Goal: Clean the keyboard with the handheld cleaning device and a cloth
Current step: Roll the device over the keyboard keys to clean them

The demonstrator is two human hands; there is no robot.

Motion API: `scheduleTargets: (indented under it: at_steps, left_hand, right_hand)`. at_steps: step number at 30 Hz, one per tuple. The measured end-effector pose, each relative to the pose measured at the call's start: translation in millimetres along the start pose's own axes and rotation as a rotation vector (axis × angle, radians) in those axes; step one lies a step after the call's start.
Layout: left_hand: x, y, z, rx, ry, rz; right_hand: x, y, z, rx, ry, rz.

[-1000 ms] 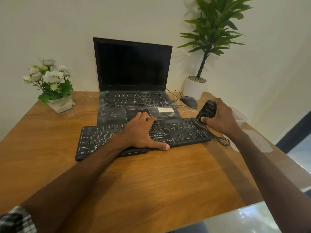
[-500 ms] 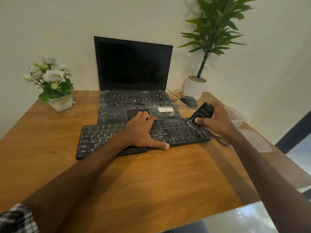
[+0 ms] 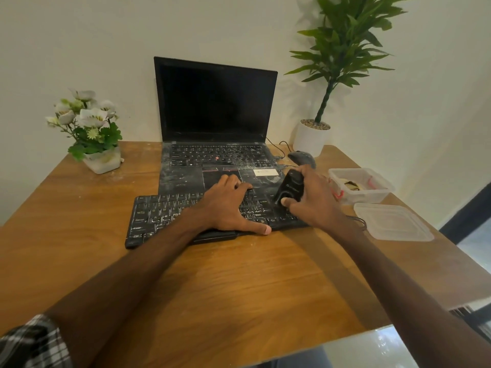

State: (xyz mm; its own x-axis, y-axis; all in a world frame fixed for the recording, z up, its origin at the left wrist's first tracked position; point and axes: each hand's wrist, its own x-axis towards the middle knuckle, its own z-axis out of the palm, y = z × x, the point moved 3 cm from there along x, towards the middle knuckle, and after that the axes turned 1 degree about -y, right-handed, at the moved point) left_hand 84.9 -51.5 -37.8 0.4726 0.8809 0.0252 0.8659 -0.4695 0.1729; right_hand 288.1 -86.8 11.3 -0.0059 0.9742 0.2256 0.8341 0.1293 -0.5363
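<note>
1. Left hand (image 3: 228, 205): palm down on the middle of the black keyboard (image 3: 164, 216). Fingers straight and slightly spread over the keys, thumb stretched along the front edge. It holds nothing and presses flat. A checked sleeve (image 3: 32, 343) shows at the lower left corner.
2. Right hand (image 3: 316, 200): fingers and thumb curled round the handheld cleaning device (image 3: 289, 187), thumb tip on its near face. The device is black and tilted, with its lower end down at the keys on the keyboard's right part. Actual contact cannot be made out.
3. The keyboard lies on the wooden table (image 3: 239, 288), just in front of an open laptop (image 3: 215, 102). The laptop's screen is dark, and both the palm rest and the keys look dusty, streaked grey-white.
4. Right of the hand: a clear container (image 3: 372, 193), open, with its contents unclear. Its lid (image 3: 393, 221) lies separately, nearer the table edge. A dark cable (image 3: 360, 221) loops between the wrist and the lid.
5. Behind the device: a mouse (image 3: 303, 158) beside the laptop, then a potted plant (image 3: 310, 136) at the wall.
6. Far left corner: a flower pot (image 3: 102, 160) with white blooms, well apart from the hands.
</note>
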Motion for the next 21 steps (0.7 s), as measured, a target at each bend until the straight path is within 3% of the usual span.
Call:
scheduleTargets:
  at_steps: [8,13,21]
  left_hand:
    - [-1,1,0,-0.005,0.009,0.0]
    - [-9,-4,-9,-0.01,-0.075,-0.002]
    - [-82,-74,-31,0.011,-0.158,-0.152]
  right_hand:
    - [-1,-22,13,0.085,-0.039,-0.054]
    - [4,-19,7,0.135,-0.01,-0.042]
    - [5,-11,4,0.064,-0.033,-0.067]
